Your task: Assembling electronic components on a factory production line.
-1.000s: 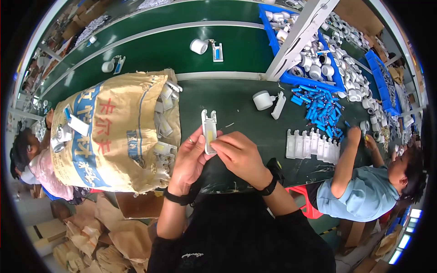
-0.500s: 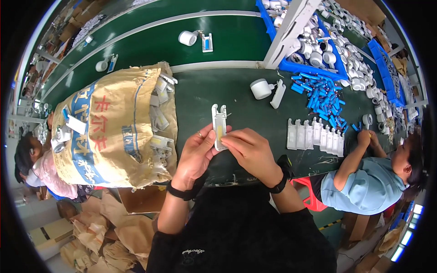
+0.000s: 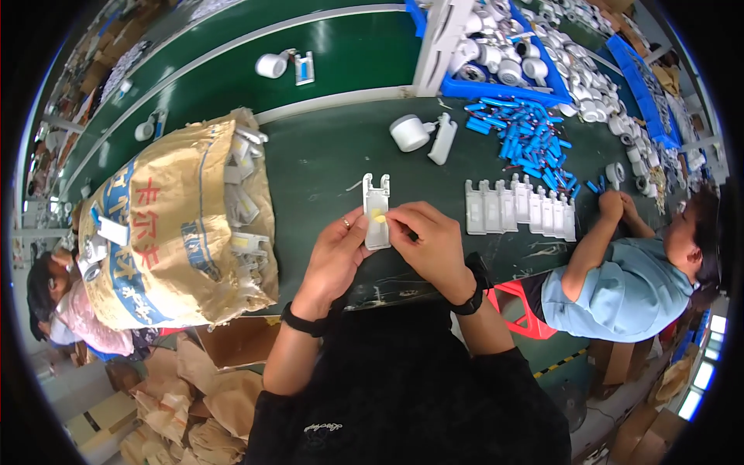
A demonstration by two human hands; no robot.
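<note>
My left hand [image 3: 333, 260] grips a white plastic housing [image 3: 377, 235] by its lower left side, holding it upright above the table near its front edge. Two small prongs stick up at the housing's top end. A yellow strip [image 3: 378, 215] stands crumpled at the middle of its hollow face. My right hand [image 3: 431, 246] pinches that strip at its right edge with thumb and forefinger; the other fingers are curled. Right of my hands, several similar white housings [image 3: 508, 208] stand side by side in a row on the green table.
A large woven sack [image 3: 174, 256] full of white parts lies at left. Beyond the row are a pile of blue cylindrical cells [image 3: 527, 139] and a blue crate [image 3: 511, 94] of white round parts. A white lamp head [image 3: 411, 133] lies mid-table. A co-worker [image 3: 628, 271] sits at right.
The yellow strip lay flat along the housing and now bunches up near its middle. My right fingers have risen slightly with it. The whole view has swung, shifting the table items leftward.
</note>
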